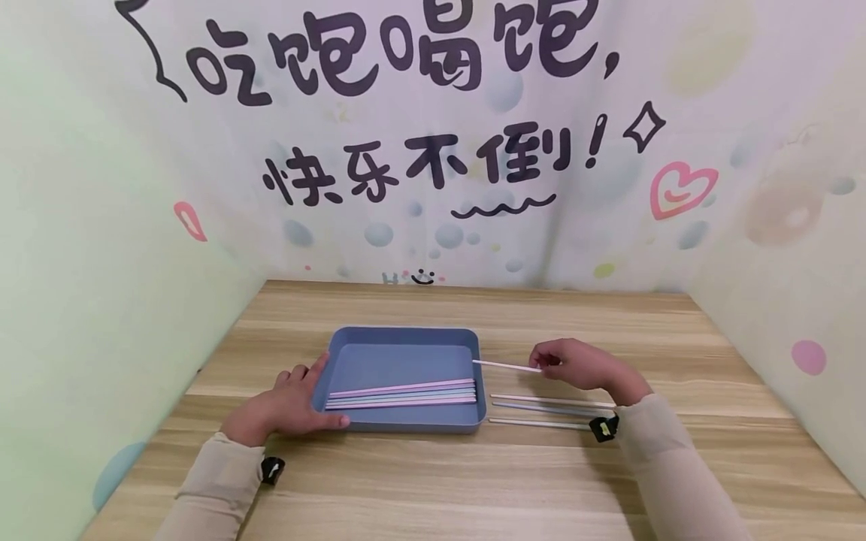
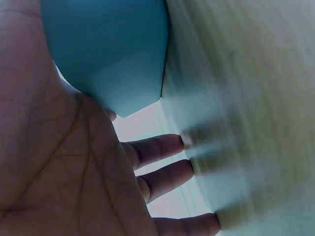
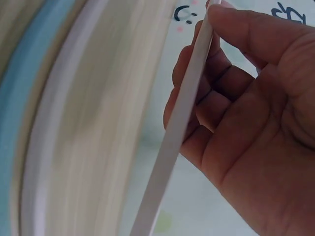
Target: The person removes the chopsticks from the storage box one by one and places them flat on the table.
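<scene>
A blue-grey rectangular tray lies on the table, with several pink, pale blue and white chopsticks side by side in its front half. My left hand spreads around the tray's front left corner, thumb at the front rim. Its other fingers extend fairly straight, tips by the table in the left wrist view. To the tray's right, my right hand pinches a pale chopstick between thumb and fingers. That chopstick's far end points left, at the tray's right rim.
Several more chopsticks lie on the wooden table right of the tray, below my right forearm. A printed cloth wall rises behind the table, and pale walls stand on both sides.
</scene>
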The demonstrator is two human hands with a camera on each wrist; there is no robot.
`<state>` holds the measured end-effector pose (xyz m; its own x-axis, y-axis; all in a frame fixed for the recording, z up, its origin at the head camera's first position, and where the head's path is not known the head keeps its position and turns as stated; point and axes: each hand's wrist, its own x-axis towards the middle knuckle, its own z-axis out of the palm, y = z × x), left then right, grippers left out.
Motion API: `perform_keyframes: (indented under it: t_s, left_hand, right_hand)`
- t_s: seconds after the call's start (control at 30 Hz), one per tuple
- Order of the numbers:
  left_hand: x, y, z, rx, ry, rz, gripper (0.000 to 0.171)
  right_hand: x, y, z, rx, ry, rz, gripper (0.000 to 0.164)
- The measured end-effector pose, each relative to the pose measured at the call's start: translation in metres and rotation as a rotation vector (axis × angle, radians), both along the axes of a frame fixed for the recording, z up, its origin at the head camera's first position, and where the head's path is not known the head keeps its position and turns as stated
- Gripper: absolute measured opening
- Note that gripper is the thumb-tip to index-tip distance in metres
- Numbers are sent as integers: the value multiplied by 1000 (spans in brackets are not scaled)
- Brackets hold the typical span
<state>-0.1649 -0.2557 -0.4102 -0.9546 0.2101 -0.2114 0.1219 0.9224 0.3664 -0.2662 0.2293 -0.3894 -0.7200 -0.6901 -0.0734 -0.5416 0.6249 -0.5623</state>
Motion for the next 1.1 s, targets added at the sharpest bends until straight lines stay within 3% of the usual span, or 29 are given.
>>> perform_keyframes:
  t_s: [0.37,0.83,1.1]
  left_hand:
    - [1,2,5,5,2,-3,126]
    - [0,3,3,4,-4,-5,126]
    - [2,1,5,8,-2,-5,125]
  right_hand:
    - [10,26,-10,15,-14,-21,15]
    - [15,39,-22,39,-10,-13,16]
    - [14,42,-25,16,-51,-19,18]
